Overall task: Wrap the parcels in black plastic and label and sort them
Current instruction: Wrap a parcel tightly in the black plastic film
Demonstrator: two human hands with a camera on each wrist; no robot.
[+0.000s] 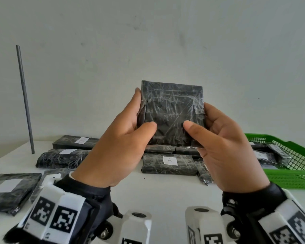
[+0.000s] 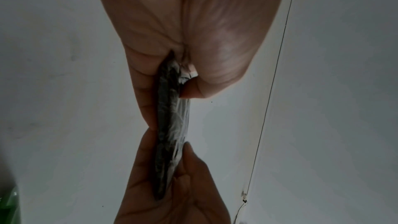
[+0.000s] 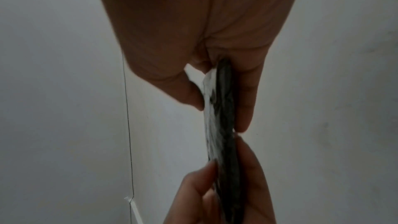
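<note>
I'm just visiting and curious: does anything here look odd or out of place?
Only small things. The parcel held up by the left hand and right hand shows no label on the side facing us, unlike the "A" parcel on the table. Its wrap is creased, not torn.

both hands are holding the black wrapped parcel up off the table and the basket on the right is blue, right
Not quite: the basket is green, not blue, as the head view shows. The rest holds: the left hand and right hand hold the black wrapped parcel up off the table.
</note>
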